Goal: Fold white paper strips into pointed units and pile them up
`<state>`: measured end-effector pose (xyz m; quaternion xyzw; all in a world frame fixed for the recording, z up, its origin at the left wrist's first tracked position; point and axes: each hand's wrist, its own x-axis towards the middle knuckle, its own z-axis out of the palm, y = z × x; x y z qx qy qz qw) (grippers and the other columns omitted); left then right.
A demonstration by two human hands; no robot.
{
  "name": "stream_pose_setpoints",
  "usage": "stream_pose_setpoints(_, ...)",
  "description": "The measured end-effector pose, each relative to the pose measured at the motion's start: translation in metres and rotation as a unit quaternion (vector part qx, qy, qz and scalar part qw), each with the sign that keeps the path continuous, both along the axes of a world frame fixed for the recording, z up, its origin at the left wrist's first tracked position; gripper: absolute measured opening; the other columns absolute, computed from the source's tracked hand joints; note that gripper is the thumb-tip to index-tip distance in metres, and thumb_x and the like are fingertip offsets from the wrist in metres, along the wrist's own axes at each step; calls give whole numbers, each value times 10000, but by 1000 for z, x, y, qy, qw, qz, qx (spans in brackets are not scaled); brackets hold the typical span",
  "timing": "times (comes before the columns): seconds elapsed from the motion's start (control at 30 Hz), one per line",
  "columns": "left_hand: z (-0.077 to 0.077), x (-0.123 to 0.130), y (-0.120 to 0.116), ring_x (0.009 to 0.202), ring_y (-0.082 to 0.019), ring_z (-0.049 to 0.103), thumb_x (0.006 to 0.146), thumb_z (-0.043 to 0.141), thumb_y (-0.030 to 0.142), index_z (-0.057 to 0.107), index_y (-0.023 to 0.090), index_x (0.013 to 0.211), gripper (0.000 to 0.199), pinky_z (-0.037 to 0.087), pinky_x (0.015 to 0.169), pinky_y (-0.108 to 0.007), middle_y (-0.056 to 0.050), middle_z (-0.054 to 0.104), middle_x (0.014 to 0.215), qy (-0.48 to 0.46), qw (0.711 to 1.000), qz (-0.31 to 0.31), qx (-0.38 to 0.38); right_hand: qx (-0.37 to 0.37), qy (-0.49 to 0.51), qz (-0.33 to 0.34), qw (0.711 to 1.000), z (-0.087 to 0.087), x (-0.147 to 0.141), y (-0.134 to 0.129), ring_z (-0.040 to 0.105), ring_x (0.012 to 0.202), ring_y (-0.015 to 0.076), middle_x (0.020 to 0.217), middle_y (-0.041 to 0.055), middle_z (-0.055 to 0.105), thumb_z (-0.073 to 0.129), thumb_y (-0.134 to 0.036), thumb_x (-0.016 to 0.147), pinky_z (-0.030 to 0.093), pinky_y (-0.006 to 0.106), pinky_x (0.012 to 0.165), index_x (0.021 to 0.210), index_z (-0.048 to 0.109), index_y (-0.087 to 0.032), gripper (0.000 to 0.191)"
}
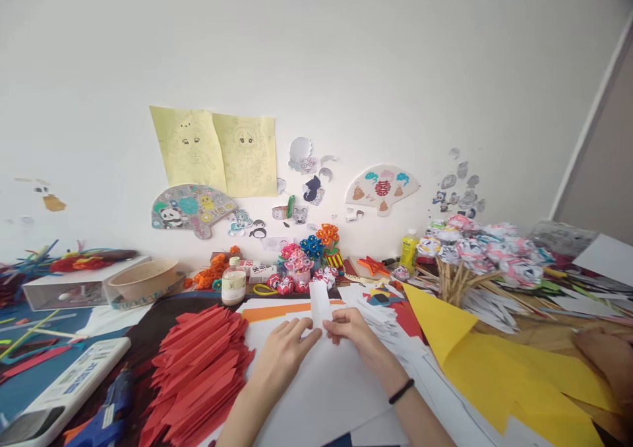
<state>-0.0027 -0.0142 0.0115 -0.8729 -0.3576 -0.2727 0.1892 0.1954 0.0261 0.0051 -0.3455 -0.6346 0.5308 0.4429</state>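
A narrow white paper strip (320, 304) stands upright at the centre, its lower end between my two hands. My left hand (291, 345) has its thumb and forefinger pressed together on the strip's left edge. On the right side, my right hand (352, 331) pinches the strip near its bottom, with a black band around the wrist. Below both hands lie large white sheets (321, 394). A big pile of folded red paper pieces (198, 374) sits left of my left forearm. Yellow sheets (519, 374) spread out to the right of my right arm.
A blue glue gun (111, 407) and a white power strip (74, 381) lie at the left. Behind stand a bottle (233, 282) and small flower crafts (301, 262). Paper flowers on sticks (479, 249) and another person's hand (606, 358) are at right.
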Motion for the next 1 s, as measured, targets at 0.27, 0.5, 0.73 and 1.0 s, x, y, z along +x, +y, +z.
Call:
stream_pose_setpoints(0.27, 1, 3, 1, 742, -157, 525, 928, 393, 161, 629, 233, 926, 246, 403, 645, -253, -41, 555, 874, -127, 989, 7, -76, 41, -20, -11, 999, -2, -8, 3, 525, 526, 130, 516, -2, 557, 702, -427, 719, 383, 243, 543, 591, 614, -124, 340)
stream_pose_setpoints(0.5, -4, 9, 5, 774, -168, 545, 875, 491, 247, 519, 240, 1145, 271, 441, 713, -287, -35, 574, 937, -336, 926, 43, -164, 40, 27, 14, 999, -7, -16, 1, 543, 554, 132, 678, 48, 637, 725, -401, 711, 431, 256, 552, 805, 707, -103, 313)
stream_pose_setpoints(0.73, -11, 13, 7, 621, -144, 523, 861, 499, 376, 583, 180, 854, 214, 382, 569, -237, -7, 605, 744, -402, 879, 51, -250, 46, 49, 16, 998, -10, -20, 1, 553, 545, 135, 686, 67, 662, 749, -381, 689, 446, 258, 532, 852, 734, -102, 324)
stream_pose_setpoints(1.0, -12, 16, 6, 576, -137, 483, 862, 490, 416, 571, 174, 712, 297, 353, 547, -222, 9, 572, 630, -416, 879, 84, -216, 16, 57, 17, 998, -5, -26, -6, 553, 529, 128, 699, 74, 678, 767, -381, 658, 457, 256, 526, 840, 738, -100, 335)
